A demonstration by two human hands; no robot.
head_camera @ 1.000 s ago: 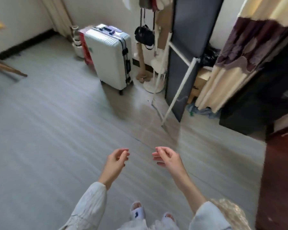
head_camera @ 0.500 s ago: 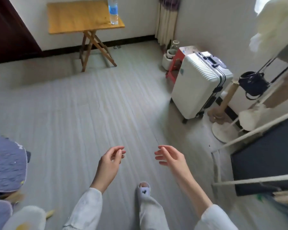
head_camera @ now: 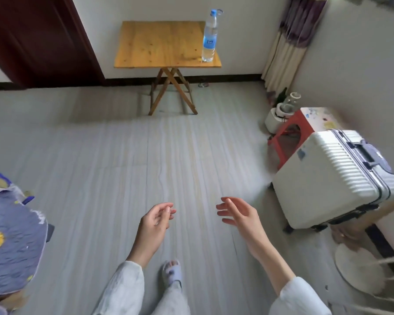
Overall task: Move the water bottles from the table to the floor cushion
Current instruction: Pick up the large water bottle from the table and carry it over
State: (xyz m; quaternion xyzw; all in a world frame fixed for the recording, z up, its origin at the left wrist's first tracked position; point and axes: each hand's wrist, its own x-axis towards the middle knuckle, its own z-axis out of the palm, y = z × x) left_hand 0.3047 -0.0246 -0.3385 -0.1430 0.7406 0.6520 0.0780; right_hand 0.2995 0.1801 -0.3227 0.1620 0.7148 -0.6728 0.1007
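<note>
One clear water bottle (head_camera: 209, 37) with a blue cap and blue label stands upright at the front right corner of a small wooden folding table (head_camera: 157, 44) against the far wall. A blue-grey round floor cushion (head_camera: 11, 248) with a yellow spot lies at the left edge, partly cut off. My left hand (head_camera: 156, 221) and my right hand (head_camera: 238, 212) hover low in front of me over the floor, both holding nothing, fingers loosely curled and apart. Both hands are far from the bottle.
A white hard-shell suitcase (head_camera: 332, 178) stands at the right, with a red stool (head_camera: 298, 130) and white pots (head_camera: 280, 114) behind it. A dark red door (head_camera: 37, 39) is at the far left, a curtain (head_camera: 289, 42) at the far right. My slippered foot (head_camera: 172, 271) is on the grey floor.
The view has swung left from the suitcase and coat rack until the table and bottle sit ahead, centred. My hands have stayed in front of me, holding nothing.
</note>
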